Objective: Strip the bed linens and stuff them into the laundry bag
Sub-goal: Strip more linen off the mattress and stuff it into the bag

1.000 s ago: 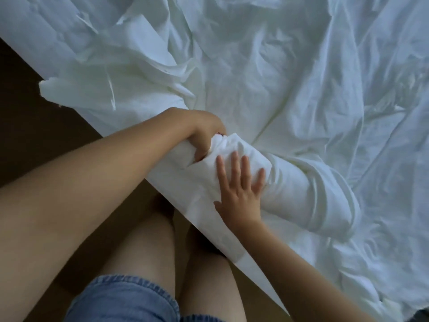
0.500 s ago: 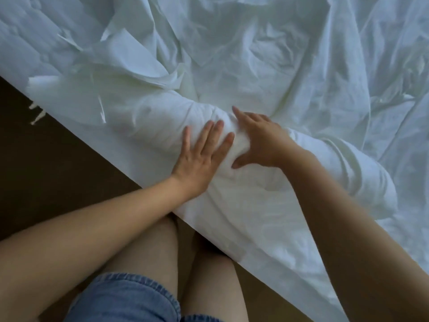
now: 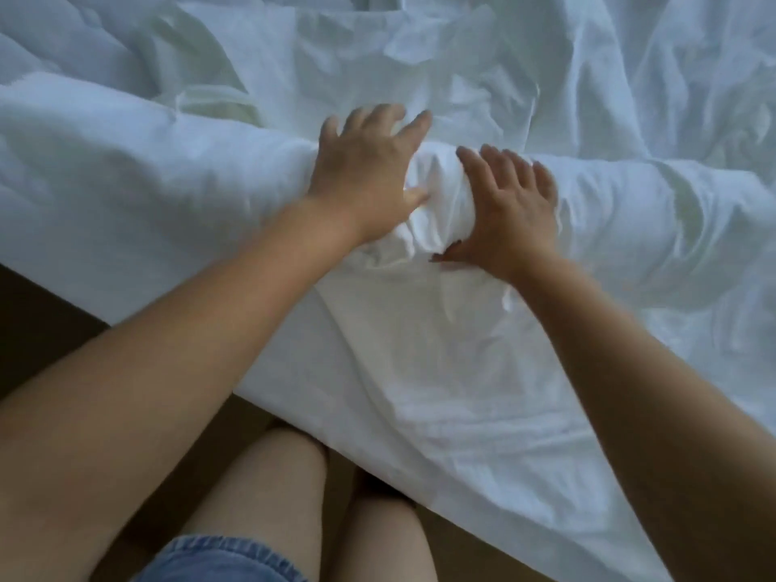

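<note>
Palms down on the linen roll [image 3: 630,203]: left hand [image 3: 369,174] and right hand [image 3: 510,216] press its middle side by side, fingers spread, clutching nothing.

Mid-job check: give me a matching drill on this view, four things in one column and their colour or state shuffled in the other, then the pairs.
Column one
1. left hand
2. rolled linen
3. denim shorts
4. floor

Column two
A. dark brown, at the lower left of the view
B. blue, at the bottom edge of the view
C. white, bunched into a long roll lying sideways
D. open, fingers spread, pressing down

Pairs: 1-D, 2-C, 3-B, 4-A
</note>
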{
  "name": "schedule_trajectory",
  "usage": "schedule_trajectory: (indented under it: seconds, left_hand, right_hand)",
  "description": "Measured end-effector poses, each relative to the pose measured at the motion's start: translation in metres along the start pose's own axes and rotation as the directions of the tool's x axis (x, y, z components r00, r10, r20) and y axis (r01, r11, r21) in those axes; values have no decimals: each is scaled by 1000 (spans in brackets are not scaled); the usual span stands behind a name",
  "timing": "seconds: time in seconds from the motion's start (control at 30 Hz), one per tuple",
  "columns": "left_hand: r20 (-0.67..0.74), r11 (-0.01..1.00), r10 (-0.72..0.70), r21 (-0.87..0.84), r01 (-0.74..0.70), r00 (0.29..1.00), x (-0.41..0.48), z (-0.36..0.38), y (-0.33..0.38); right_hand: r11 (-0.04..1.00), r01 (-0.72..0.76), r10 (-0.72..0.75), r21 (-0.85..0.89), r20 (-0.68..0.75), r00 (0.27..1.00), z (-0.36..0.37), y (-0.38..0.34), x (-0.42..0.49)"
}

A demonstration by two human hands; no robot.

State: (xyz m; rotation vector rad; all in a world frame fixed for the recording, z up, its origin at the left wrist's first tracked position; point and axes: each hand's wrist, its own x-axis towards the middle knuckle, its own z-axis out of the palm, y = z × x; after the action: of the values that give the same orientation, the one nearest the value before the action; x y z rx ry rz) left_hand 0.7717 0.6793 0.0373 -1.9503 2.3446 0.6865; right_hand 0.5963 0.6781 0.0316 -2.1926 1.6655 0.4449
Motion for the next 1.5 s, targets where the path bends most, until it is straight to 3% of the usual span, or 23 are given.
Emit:
schedule_trajectory:
  seconds: [0.03,0.07,0.17,0.23,0.33,0.47,0.53,0.67,0.8,0.9,1.03,1.17,1.23,1.3,1.4,1.47,1.5]
  left_hand:
    - [-140,998,29,60,-21,990,-9,12,6]
    - [-188,991,70,123,-47,980,-17,21,12]
    - [25,967,84,239,-87,996,-12,39,12]
    - [178,971,-1,235,-42,984,17,37,5]
    - [223,980,-39,199,-6,974,58,29,-6]
    - [289,981,-50,195,-8,956,82,25,-14]
    - [296,976,-41,216,-25,954,88,21,-13]
    - [257,980,-12,193,-39,966,97,13,-12]
    - [159,985,51,154,-76,986,88,7,-7]
    - [240,986,56,136,-91,969,72,-1,-2]
    - [504,988,92,61,-141,859,36,-8,5]
    - [792,987,148,-78,-143,592,-20,18,11]
    - [819,985,150,-76,-154,554,-38,33,10]
    - [783,986,139,-53,-157,607,-43,34,10]
    - [649,978,85,92,-189,756,-46,22,16]
    - [408,951,108,223,-214,906,-67,25,30]
    - [167,948,174,239,-211,971,-86,33,41]
  right_hand:
    - [1000,8,-9,18,56,998,-13,5,16]
    - [999,19,-22,30,88,996,-23,8,31]
    - [998,39,-44,42,112,993,-34,7,60]
    - [998,24,-24,60,1,1000,-29,7,69]
    - [998,28,-20,48,-148,989,-32,5,81]
    - [973,173,-143,-152,189,972,-39,10,77]
    - [931,244,-169,-271,273,947,-39,15,78]
    - [926,189,-119,-327,222,968,-34,4,86]
    - [969,144,-106,-202,186,977,-41,4,84]
    - [986,128,-99,-110,236,967,-47,1,69]
    - [991,55,-106,122,454,885,-38,-9,30]
    - [945,-85,-180,317,718,672,6,-25,-24]
    - [929,-107,-188,354,699,690,25,-27,-45]
    - [913,-110,-180,393,631,755,27,-24,-53]
    - [898,-139,-141,418,573,807,24,-17,-49]
    - [924,-89,-133,371,531,837,21,-18,-47]
    - [945,-41,-131,325,490,862,18,-18,-48]
